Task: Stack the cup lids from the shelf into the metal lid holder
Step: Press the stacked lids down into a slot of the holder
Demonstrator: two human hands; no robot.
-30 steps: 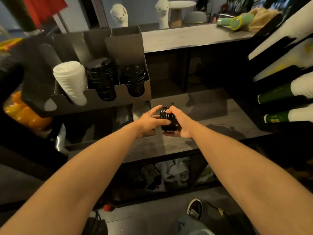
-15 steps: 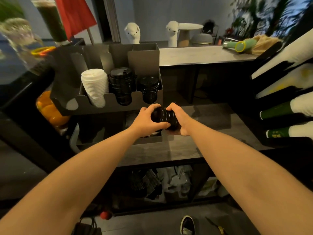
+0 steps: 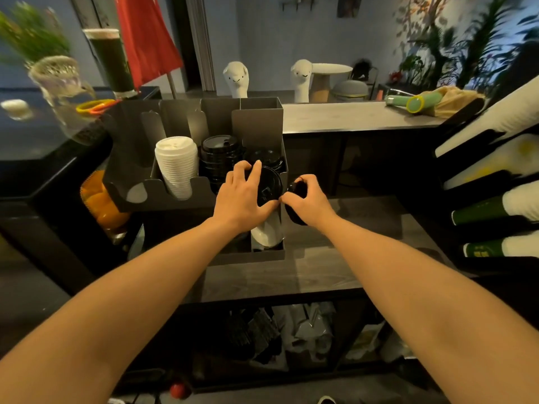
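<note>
The left hand (image 3: 243, 199) has its grip closed round one black lid (image 3: 269, 185), which it holds tilted just in front of the right compartment of the metal lid holder (image 3: 258, 123). The right hand (image 3: 310, 201), just beside it, has its grip clamped on a small lid stack (image 3: 293, 215) above the worktop (image 3: 335, 272). White lids (image 3: 176, 167) stand in a compartment further left

Dim, warm indoor lighting. Brightest areas: white lid stack (image 3: 176, 167) and pale wall (image 3: 262, 30) at upper centre. Bottom centre lies in deep shadow. Wide-angle distortion bends the edges; upper left and right edge show blur.
</note>
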